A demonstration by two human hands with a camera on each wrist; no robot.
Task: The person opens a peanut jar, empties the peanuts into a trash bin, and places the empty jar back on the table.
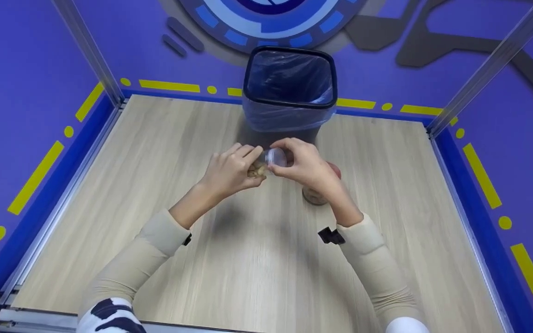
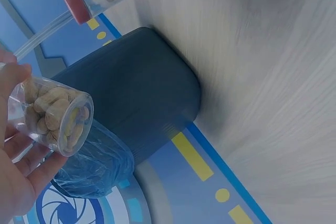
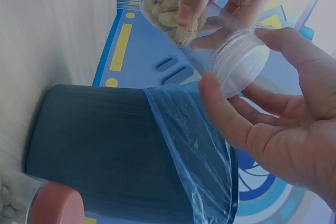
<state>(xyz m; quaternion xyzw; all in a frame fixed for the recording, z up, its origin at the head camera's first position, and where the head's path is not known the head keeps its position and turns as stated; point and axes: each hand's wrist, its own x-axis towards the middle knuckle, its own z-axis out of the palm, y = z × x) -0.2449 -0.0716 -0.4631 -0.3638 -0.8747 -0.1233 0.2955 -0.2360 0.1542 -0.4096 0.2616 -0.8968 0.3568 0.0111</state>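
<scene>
Above the table, my left hand (image 1: 230, 170) grips a clear plastic jar (image 2: 55, 111) partly filled with peanuts in their shells (image 3: 169, 9). The jar lies tilted, its mouth end toward the right hand. My right hand (image 1: 307, 165) pinches the translucent lid (image 3: 242, 65) at that end, thumb and fingers spread around its edge. Lid and jar are together; whether the lid is loosened cannot be told. Behind the right wrist, a second clear jar (image 1: 314, 197) stands on the table, partly hidden. It has a red lid (image 2: 75, 2) and holds nuts.
A dark bin (image 2: 136, 85) stands at the back of the table, just beyond the hands. A clear bag (image 1: 285, 119) lines it and folds over its rim. Blue walls (image 1: 16, 92) with yellow marks and metal posts (image 1: 88, 48) enclose the wooden table (image 1: 257, 277).
</scene>
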